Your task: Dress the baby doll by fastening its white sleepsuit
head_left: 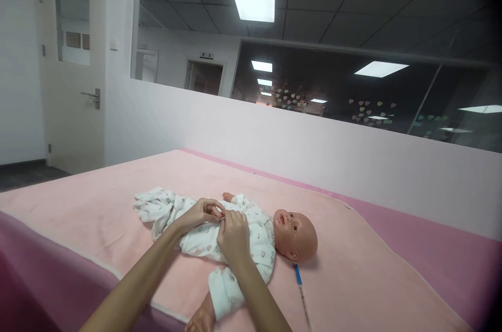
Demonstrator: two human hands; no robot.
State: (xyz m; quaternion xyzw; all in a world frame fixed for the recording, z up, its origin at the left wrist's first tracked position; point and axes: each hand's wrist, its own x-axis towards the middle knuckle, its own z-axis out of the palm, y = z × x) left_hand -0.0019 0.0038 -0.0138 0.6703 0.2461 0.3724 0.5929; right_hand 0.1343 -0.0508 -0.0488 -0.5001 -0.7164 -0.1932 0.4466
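Beneath your hands, doll [296, 235] lies face up on pink cloth [376, 269], outfit [200, 244] on, sleeves filled. Your left hand [204, 213] and right hand [235, 232] meet at its front, fingertips together, any pinch hidden; how much fastening remains, you cannot tell.
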